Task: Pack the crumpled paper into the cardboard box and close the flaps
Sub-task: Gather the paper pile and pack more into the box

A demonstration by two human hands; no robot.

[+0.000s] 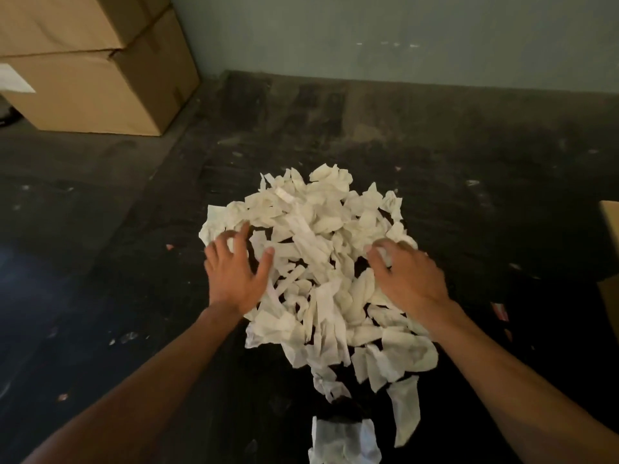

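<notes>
A heap of white crumpled paper strips (315, 249) lies on the dark floor in the middle of the head view. My left hand (234, 272) rests on the heap's left edge, fingers spread, palm down. My right hand (407, 276) lies on the heap's right side with its fingers curled into the paper; I cannot tell whether it grips any. A sliver of a cardboard box (610, 262) shows at the right frame edge, its opening and flaps out of sight. Loose strips (405, 410) trail from the heap toward me.
Two closed cardboard boxes (100, 85) stand stacked at the back left against the grey wall (402, 35). A crumpled white piece (345, 440) lies at the bottom edge. The floor (100, 262) is dark and littered with small scraps.
</notes>
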